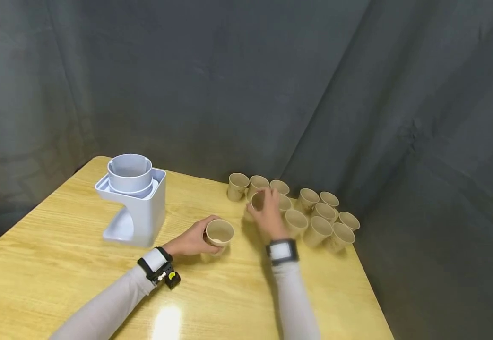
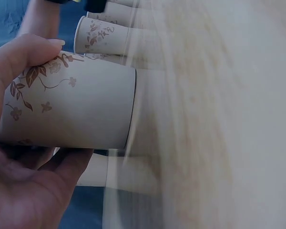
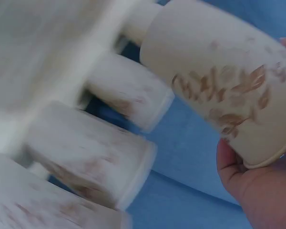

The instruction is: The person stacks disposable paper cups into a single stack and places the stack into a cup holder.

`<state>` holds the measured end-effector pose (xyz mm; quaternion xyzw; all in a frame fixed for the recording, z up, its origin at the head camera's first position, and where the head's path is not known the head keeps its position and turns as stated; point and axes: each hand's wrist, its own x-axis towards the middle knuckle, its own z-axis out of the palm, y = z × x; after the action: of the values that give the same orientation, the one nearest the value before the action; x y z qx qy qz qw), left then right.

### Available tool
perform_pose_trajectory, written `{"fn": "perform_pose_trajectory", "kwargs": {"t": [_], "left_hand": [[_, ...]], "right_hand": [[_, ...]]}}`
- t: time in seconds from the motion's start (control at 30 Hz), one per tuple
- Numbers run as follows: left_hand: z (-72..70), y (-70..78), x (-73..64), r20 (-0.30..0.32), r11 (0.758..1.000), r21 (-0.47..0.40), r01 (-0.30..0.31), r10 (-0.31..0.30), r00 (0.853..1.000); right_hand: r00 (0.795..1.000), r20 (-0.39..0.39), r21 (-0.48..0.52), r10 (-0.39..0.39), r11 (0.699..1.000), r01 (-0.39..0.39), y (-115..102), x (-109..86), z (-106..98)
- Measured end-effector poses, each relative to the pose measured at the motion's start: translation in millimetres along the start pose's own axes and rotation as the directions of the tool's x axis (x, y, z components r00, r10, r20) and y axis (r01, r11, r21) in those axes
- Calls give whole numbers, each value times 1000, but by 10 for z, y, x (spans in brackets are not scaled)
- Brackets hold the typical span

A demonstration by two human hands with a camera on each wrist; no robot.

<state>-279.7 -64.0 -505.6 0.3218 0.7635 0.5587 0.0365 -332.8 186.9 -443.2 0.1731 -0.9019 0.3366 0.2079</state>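
Observation:
My left hand [image 1: 194,240] grips a paper cup [image 1: 220,231] around its side, near the middle of the table. In the left wrist view that cup [image 2: 81,102] shows a brown leaf-and-flower print, with thumb and fingers wrapped about it and its base close to the wood. Further right and back, my right hand [image 1: 268,215] holds another paper cup [image 1: 256,202] near its rim, beside the group of cups. The right wrist view has this cup [image 3: 224,76] at an angle, thumb and fingers near its rim and its base hanging higher than the blurred cups around it.
Several paper cups [image 1: 320,229] stand upright and close together along the table's right back edge. On the left is a white stand [image 1: 146,219] with a round white holder [image 1: 130,172] on top. Dark curtains [image 1: 212,85] hang behind the wooden table [image 1: 212,302].

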Motion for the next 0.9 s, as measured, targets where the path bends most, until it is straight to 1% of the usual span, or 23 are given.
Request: {"fn": "perform_pose_trajectory", "kwargs": {"t": [0.13, 0.23, 0.33, 0.43, 0.5, 0.67, 0.77, 0.9], "left_hand": [[-23, 16, 14, 2, 1000, 7, 5, -5, 1000], [-24, 28, 9, 5, 1000, 0, 14, -14, 1000], [-25, 24, -1, 9, 1000, -9, 10, -10, 1000], [-28, 16, -5, 10, 1000, -15, 4, -4, 1000], [-34, 11, -3, 11, 1000, -17, 7, -7, 1000], [-43, 2, -2, 23, 1000, -6, 12, -12, 1000], [-42, 4, -1, 25, 1000, 6, 10, -11, 1000], [-35, 7, 1, 25, 1000, 15, 16, -16, 1000]], "right_hand": [[997, -32, 38, -77, 996, 78, -201, 8, -186], [991, -48, 63, -124, 990, 127, -374, -33, -293], [980, -67, 74, -190, 978, 194, -558, -96, -366], [964, -65, 83, -259, 961, 264, -697, -142, -376], [957, -37, 82, -288, 953, 290, -759, -159, -351], [951, 87, 72, -297, 954, 292, -832, -194, -234], [943, 154, 63, -294, 956, 288, -837, -206, -153], [939, 207, 51, -273, 962, 268, -842, -226, -84]]}}
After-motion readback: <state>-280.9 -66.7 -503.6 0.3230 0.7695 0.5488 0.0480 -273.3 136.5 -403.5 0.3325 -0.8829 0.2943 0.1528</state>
